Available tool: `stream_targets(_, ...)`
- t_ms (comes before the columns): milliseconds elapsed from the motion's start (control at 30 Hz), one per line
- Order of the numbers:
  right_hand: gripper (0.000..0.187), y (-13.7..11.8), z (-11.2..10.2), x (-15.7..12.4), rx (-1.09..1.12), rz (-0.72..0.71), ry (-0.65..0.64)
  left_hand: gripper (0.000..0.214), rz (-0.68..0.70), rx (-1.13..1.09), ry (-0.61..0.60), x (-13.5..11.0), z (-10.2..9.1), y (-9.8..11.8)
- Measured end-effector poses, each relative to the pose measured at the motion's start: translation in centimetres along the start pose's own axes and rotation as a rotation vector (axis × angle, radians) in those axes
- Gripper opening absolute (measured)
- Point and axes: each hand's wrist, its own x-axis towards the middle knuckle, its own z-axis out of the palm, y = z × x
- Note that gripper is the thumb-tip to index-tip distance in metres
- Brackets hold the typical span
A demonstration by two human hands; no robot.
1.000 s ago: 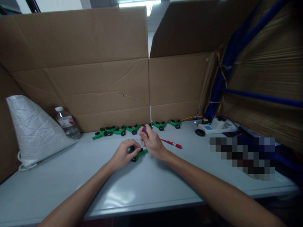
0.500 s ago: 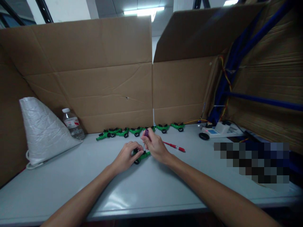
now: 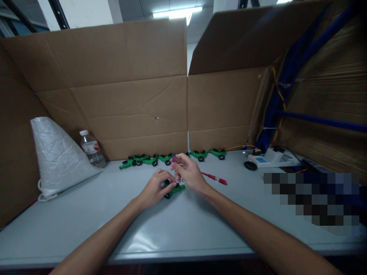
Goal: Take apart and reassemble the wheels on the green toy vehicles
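Left grip (image 3: 156, 188) closed on green toy (image 3: 179, 188); right grip (image 3: 189, 172) pinching purple screwdriver (image 3: 173, 158). Bottle label (image 3: 91, 148): unreadable.

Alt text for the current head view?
Left hand holds a green toy vehicle on a grey table; right hand grips a purple-handled screwdriver over it. A row of similar toys stands behind, near a cardboard wall.

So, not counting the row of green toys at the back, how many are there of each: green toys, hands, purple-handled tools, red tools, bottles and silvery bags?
Green toy: 1
Hands (left hand, right hand): 2
Purple-handled tool: 1
Red tool: 1
Bottle: 1
Silvery bag: 1
Total: 7
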Motion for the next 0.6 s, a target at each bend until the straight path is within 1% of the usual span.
stream_targets(100,0.042,-0.01,0.24,0.02,0.107,0.025,-0.034,0.013,0.006,0.013,0.011,-0.01,-0.1,0.16)
stream_targets(200,0.043,-0.23,0.42,-0.27,0.132,0.054,-0.077,0.014,-0.003,0.016,0.011,-0.05,-0.11,0.2)
stream_targets(367,0.048,-0.08,0.42,-0.76,0.11,0.095,-0.018,0.012,-0.012,-0.002,-0.01,-0.07,-0.27,0.43)
stream_targets(533,0.037,0.3,0.55,-0.85,0.061,0.078,-0.036,0.013,-0.022,-0.001,-0.03,-0.1,-0.66,0.59)
stream_targets(600,0.036,0.39,0.68,-0.95,0.064,0.066,-0.053,0.015,-0.028,0.002,-0.039,-0.12,-0.77,0.61)
